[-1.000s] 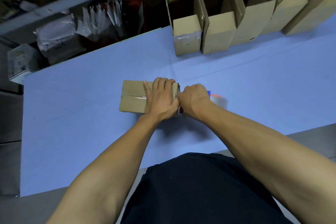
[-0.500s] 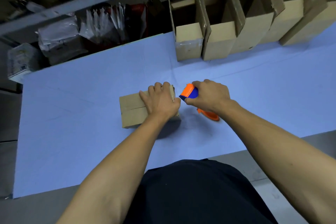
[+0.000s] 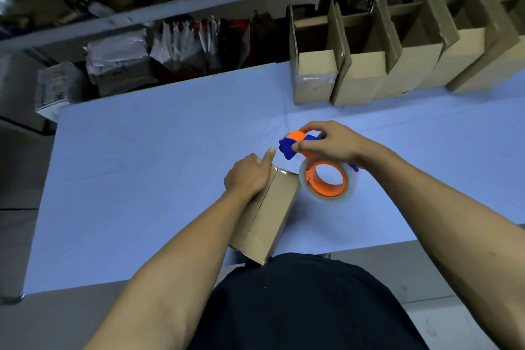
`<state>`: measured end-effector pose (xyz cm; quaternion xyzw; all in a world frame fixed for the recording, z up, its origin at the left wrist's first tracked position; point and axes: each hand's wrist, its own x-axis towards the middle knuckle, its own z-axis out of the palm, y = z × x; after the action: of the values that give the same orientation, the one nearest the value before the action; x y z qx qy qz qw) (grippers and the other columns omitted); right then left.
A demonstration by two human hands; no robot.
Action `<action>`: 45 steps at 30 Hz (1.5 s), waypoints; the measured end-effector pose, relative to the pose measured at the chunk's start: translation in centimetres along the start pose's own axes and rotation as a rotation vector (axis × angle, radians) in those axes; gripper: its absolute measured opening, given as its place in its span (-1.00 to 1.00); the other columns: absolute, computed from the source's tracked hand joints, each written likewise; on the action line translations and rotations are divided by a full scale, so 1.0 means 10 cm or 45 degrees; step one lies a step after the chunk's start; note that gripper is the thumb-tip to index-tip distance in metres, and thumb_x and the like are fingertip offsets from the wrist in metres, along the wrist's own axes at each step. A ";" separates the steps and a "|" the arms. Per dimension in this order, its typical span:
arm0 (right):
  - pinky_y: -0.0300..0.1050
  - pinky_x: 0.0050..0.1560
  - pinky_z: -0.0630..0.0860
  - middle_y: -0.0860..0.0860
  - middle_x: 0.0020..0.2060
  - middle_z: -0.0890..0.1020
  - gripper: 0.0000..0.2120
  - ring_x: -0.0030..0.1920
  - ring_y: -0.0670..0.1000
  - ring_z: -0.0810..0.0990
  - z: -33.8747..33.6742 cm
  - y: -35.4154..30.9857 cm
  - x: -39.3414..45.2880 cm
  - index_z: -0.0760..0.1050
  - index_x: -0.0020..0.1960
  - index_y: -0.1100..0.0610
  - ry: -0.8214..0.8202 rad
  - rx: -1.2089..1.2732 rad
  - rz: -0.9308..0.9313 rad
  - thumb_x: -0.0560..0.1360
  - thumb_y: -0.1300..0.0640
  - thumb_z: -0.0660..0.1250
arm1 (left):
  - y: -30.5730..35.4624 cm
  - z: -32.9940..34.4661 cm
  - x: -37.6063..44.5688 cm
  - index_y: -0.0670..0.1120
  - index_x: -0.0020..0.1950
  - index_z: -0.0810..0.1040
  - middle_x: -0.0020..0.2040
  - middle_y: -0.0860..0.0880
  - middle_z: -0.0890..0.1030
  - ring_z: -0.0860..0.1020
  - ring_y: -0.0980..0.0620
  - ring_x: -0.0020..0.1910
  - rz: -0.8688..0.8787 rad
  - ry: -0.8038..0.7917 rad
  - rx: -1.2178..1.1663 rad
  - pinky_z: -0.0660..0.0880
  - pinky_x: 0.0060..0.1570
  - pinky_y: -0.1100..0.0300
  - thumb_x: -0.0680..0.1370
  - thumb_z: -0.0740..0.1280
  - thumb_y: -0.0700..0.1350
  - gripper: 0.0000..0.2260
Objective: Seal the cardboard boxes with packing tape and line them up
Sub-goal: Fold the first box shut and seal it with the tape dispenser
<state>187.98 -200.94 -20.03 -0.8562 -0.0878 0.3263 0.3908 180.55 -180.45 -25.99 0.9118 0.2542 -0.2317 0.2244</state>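
A closed cardboard box (image 3: 270, 213) lies on the blue table (image 3: 147, 167), turned end-on towards me, its near end at the table's front edge. My left hand (image 3: 248, 175) grips the box's far end, with the index finger pointing out past it. Just right of that end, my right hand (image 3: 329, 140) holds an orange and blue tape dispenser (image 3: 295, 143) above the table. Its clear tape roll (image 3: 326, 180) on an orange core hangs beside the box's far right corner.
Several upright cardboard boxes (image 3: 366, 65) with open top flaps stand in a row along the table's back right edge. Behind the table, shelves hold plastic-wrapped parcels (image 3: 119, 62) and bags (image 3: 187, 45). Grey floor lies in front.
The box has been turned from lying crosswise to pointing towards me. My right hand has lifted the dispenser clear of the box end, so the tape roll now shows.
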 end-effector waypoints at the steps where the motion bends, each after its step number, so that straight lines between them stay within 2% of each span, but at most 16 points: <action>1: -0.07 -0.07 0.56 -0.10 -0.14 0.60 -0.62 -0.13 -0.02 0.61 0.01 -0.03 0.01 0.55 0.14 -0.19 -0.002 -0.010 -0.004 0.37 -0.28 0.44 | 0.01 0.01 0.00 -0.02 -0.12 0.45 -0.09 0.00 0.50 0.48 -0.10 -0.04 0.008 -0.013 -0.104 0.33 -0.11 0.06 0.58 -0.08 0.39 -0.44; 4: -0.06 -0.02 0.56 -0.13 -0.15 0.60 -0.61 -0.11 -0.02 0.61 -0.02 -0.09 0.02 0.58 0.15 -0.17 -0.007 -0.030 -0.006 0.38 -0.27 0.44 | 0.00 -0.03 0.01 -0.08 -0.21 0.41 -0.12 -0.04 0.53 0.49 -0.10 -0.05 0.068 0.077 -0.428 0.32 -0.18 0.10 0.66 0.01 0.21 -0.54; 7: -0.11 -0.07 0.55 -0.15 -0.20 0.60 -0.63 -0.14 -0.03 0.60 -0.09 -0.17 0.02 0.60 0.15 -0.18 -0.015 -0.028 -0.028 0.40 -0.26 0.44 | 0.00 -0.24 0.00 -0.13 -0.15 0.57 -0.21 0.03 0.57 0.52 0.01 -0.18 0.159 0.247 -0.655 0.37 -0.24 0.16 0.67 0.13 0.09 -0.61; 8: -0.12 -0.08 0.54 -0.13 -0.20 0.61 -0.63 -0.14 -0.02 0.61 -0.12 -0.19 0.02 0.59 0.17 -0.18 -0.017 -0.020 -0.050 0.40 -0.26 0.44 | 0.02 -0.34 0.00 -0.09 -0.17 0.60 -0.24 0.05 0.59 0.52 0.06 -0.25 0.173 0.186 -0.759 0.40 -0.28 0.20 0.65 0.16 0.11 -0.62; 10: -0.11 -0.06 0.55 -0.05 -0.16 0.65 -0.59 -0.13 -0.01 0.62 -0.17 -0.24 0.02 0.57 0.22 -0.19 -0.036 0.010 -0.110 0.41 -0.25 0.45 | 0.12 -0.58 -0.02 -0.05 -0.17 0.64 -0.26 0.02 0.63 0.52 0.10 -0.36 0.140 -0.170 -0.884 0.43 -0.36 0.27 0.60 0.20 0.23 -0.58; 13: -0.16 -0.10 0.54 -0.06 -0.10 0.66 -0.52 -0.12 -0.02 0.63 -0.18 -0.32 0.01 0.53 0.30 -0.15 -0.041 -0.002 -0.198 0.42 -0.21 0.46 | 0.24 -0.83 -0.02 -0.10 0.03 0.67 -0.19 -0.02 0.67 0.53 0.07 -0.35 0.097 -0.654 -0.974 0.46 -0.40 0.25 0.55 0.29 0.26 -0.56; 16: -0.29 -0.17 0.53 -0.14 -0.03 0.65 -0.58 -0.06 -0.05 0.63 -0.17 -0.33 -0.04 0.53 0.26 -0.18 -0.011 0.020 -0.236 0.43 -0.19 0.46 | 0.30 -0.92 -0.01 -0.13 0.08 0.64 -0.12 -0.08 0.62 0.50 0.04 -0.36 0.070 -0.812 -1.130 0.44 -0.43 0.25 0.58 0.32 0.11 -0.68; 20: -0.38 -0.20 0.48 -0.22 0.02 0.60 -0.56 0.03 -0.12 0.58 -0.15 -0.31 -0.12 0.50 0.29 -0.17 0.063 0.079 -0.239 0.44 -0.17 0.47 | 0.30 -0.89 -0.02 -0.19 0.09 0.61 -0.19 -0.08 0.64 0.51 0.03 -0.41 -0.022 -0.938 -1.351 0.47 -0.48 0.25 0.63 0.27 0.03 -0.71; 23: -0.38 -0.19 0.48 -0.26 0.02 0.59 -0.56 0.06 -0.15 0.56 -0.12 -0.29 -0.18 0.51 0.28 -0.18 0.098 0.096 -0.229 0.43 -0.17 0.48 | 0.31 -0.83 -0.02 -0.19 0.05 0.62 -0.20 -0.08 0.59 0.49 0.06 -0.44 0.028 -0.829 -1.262 0.47 -0.48 0.25 0.61 0.28 -0.11 -0.81; 26: -0.29 -0.12 0.49 -0.20 0.06 0.59 -0.48 0.06 -0.13 0.57 -0.06 -0.29 -0.21 0.51 0.33 -0.15 0.135 0.053 -0.206 0.40 -0.21 0.48 | 0.32 -0.80 -0.02 -0.19 -0.04 0.64 -0.29 -0.07 0.58 0.47 0.06 -0.46 0.139 -0.675 -1.042 0.46 -0.46 0.24 0.57 0.31 -0.14 -0.84; 28: -0.30 -0.14 0.47 -0.27 0.03 0.58 -0.50 0.05 -0.13 0.57 -0.02 -0.33 -0.24 0.50 0.28 -0.22 0.157 0.016 -0.195 0.38 -0.27 0.47 | 0.30 -0.80 -0.02 -0.20 -0.12 0.62 -0.34 -0.07 0.55 0.45 0.06 -0.47 0.200 -0.619 -0.967 0.44 -0.48 0.25 0.57 0.29 -0.19 -0.85; 30: -0.22 -0.12 0.48 -0.28 0.01 0.57 -0.45 0.00 -0.10 0.56 0.02 -0.37 -0.28 0.45 0.27 -0.29 0.220 -0.176 -0.195 0.31 -0.39 0.41 | 0.27 -0.80 0.00 -0.19 -0.16 0.61 -0.38 -0.05 0.53 0.44 0.07 -0.48 0.282 -0.574 -0.888 0.43 -0.48 0.26 0.58 0.23 -0.24 -0.81; 32: -0.09 -0.09 0.46 -0.19 0.06 0.55 -0.33 -0.03 -0.06 0.48 0.09 -0.38 -0.30 0.35 0.33 -0.29 0.292 -0.538 -0.227 0.28 -0.47 0.31 | 0.24 -0.78 0.02 -0.17 -0.19 0.61 -0.41 -0.01 0.53 0.46 0.10 -0.49 0.382 -0.526 -0.770 0.45 -0.47 0.27 0.60 0.22 -0.23 -0.77; 36: -0.08 -0.13 0.36 -0.09 -0.01 0.48 -0.29 -0.03 0.06 0.50 0.20 -0.29 -0.37 0.18 0.42 -0.29 0.311 -0.776 -0.264 0.33 -0.30 0.34 | 0.16 -0.78 0.11 -0.17 -0.23 0.58 -0.43 0.00 0.50 0.47 0.12 -0.49 0.531 -0.328 -0.682 0.47 -0.46 0.27 0.64 0.27 -0.10 -0.71; 39: -0.09 -0.15 0.31 -0.08 -0.01 0.46 -0.31 -0.01 0.12 0.54 0.23 -0.09 -0.49 0.17 0.46 -0.27 0.349 -0.844 -0.235 0.38 -0.21 0.33 | -0.10 -0.79 0.27 -0.17 -0.23 0.59 -0.40 -0.01 0.48 0.43 0.09 -0.48 0.464 -0.162 -0.785 0.43 -0.45 0.24 0.62 0.31 -0.05 -0.72; 45: -0.10 -0.20 0.31 -0.07 0.08 0.48 -0.27 -0.06 0.14 0.58 0.38 0.21 -0.64 0.09 0.50 -0.25 0.402 -0.942 -0.143 0.40 -0.20 0.30 | -0.37 -0.57 0.35 -0.11 -0.27 0.62 -0.44 0.08 0.51 0.42 0.07 -0.47 0.510 -0.162 -0.749 0.42 -0.44 0.22 0.59 0.37 -0.03 -0.73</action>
<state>180.50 -202.63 -20.21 -0.9725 -0.1849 0.1155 0.0824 182.93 -173.35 -24.40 0.8236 0.1120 -0.1563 0.5336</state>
